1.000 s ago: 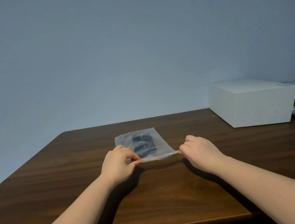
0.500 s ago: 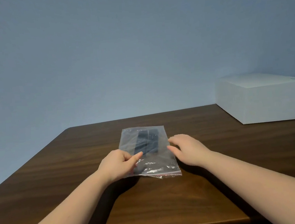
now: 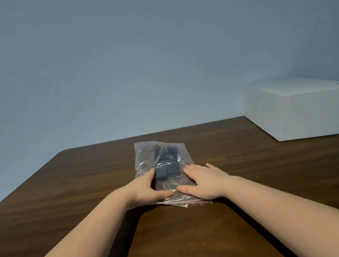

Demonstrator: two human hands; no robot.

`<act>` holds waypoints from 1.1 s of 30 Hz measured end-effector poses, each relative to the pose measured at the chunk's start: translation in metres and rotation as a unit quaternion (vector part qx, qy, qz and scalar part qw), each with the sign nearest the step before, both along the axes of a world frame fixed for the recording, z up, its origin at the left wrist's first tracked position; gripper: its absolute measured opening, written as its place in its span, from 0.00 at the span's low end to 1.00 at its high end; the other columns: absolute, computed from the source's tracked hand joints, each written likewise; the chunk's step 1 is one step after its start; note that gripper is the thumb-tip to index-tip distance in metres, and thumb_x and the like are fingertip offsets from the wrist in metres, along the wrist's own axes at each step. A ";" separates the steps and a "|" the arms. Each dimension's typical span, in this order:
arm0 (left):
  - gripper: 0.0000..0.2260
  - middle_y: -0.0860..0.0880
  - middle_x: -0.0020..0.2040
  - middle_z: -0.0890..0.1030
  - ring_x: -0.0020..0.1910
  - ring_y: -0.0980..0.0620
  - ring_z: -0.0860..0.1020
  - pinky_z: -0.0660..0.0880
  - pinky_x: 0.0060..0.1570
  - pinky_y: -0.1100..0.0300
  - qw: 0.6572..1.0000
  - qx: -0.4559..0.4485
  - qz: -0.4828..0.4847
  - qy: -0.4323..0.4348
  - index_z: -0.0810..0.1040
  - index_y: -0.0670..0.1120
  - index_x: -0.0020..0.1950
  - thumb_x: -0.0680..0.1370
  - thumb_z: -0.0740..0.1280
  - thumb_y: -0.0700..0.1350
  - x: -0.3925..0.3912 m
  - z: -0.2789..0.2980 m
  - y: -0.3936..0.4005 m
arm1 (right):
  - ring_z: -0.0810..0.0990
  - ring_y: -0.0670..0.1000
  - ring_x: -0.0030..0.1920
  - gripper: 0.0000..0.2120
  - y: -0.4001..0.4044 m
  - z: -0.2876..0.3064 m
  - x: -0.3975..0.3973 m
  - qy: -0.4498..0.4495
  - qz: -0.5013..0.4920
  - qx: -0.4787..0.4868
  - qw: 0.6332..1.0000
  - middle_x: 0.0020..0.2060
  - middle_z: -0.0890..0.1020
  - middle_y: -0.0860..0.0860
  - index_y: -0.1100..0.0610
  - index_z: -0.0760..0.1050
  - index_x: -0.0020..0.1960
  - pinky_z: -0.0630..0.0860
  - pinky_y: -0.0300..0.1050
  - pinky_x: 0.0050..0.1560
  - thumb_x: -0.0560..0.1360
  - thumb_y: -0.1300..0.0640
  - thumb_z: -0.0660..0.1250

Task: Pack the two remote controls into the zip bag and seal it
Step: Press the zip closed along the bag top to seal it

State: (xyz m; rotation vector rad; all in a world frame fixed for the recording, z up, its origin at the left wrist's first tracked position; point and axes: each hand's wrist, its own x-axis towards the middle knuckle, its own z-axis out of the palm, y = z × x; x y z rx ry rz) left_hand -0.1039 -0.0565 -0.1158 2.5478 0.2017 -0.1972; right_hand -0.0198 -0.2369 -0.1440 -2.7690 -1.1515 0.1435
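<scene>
A clear zip bag (image 3: 145,161) lies flat on the dark wooden table (image 3: 67,188), its red-lined zip edge nearest me. Two black remote controls (image 3: 166,163) lie side by side inside it. My left hand (image 3: 147,188) rests on the bag's near left part, fingers spread, thumb pointing right. My right hand (image 3: 204,181) lies flat on the near right part, thumb pointing left. The two thumbs almost meet just above the zip edge. Neither hand grips anything; both lie on the plastic.
A white box (image 3: 298,109) stands at the back right of the table. A plain blue-grey wall rises behind. The table's rounded back-left corner is at the left.
The hands let go of the bag's zip edge, the bag came down flat on the table, and both hands now lie spread on its near part.
</scene>
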 end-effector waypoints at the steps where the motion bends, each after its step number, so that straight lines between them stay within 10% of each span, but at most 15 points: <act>1: 0.42 0.50 0.75 0.64 0.72 0.50 0.64 0.61 0.66 0.62 1.000 0.000 -0.002 -0.002 0.50 0.50 0.76 0.70 0.70 0.58 0.006 0.000 -0.003 | 0.51 0.48 0.76 0.39 -0.004 0.001 0.005 0.002 -0.002 0.002 1.000 0.77 0.54 0.48 0.52 0.50 0.77 0.47 0.58 0.75 0.73 0.30 0.49; 20: 0.38 0.50 0.71 0.70 0.68 0.49 0.71 0.66 0.67 0.57 0.992 -0.014 -0.106 -0.063 0.59 0.50 0.72 0.68 0.70 0.61 0.215 -0.019 -0.132 | 0.68 0.55 0.69 0.33 -0.146 0.008 0.163 0.008 -0.175 0.025 0.984 0.70 0.70 0.54 0.55 0.65 0.69 0.62 0.53 0.70 0.73 0.33 0.55; 33: 0.40 0.47 0.69 0.73 0.66 0.46 0.72 0.68 0.67 0.49 0.992 -0.001 -0.080 -0.099 0.64 0.46 0.69 0.62 0.67 0.65 0.290 -0.031 -0.167 | 0.75 0.59 0.59 0.13 -0.143 0.001 0.206 -0.151 -0.235 0.058 0.958 0.59 0.77 0.56 0.59 0.70 0.59 0.72 0.49 0.54 0.77 0.57 0.61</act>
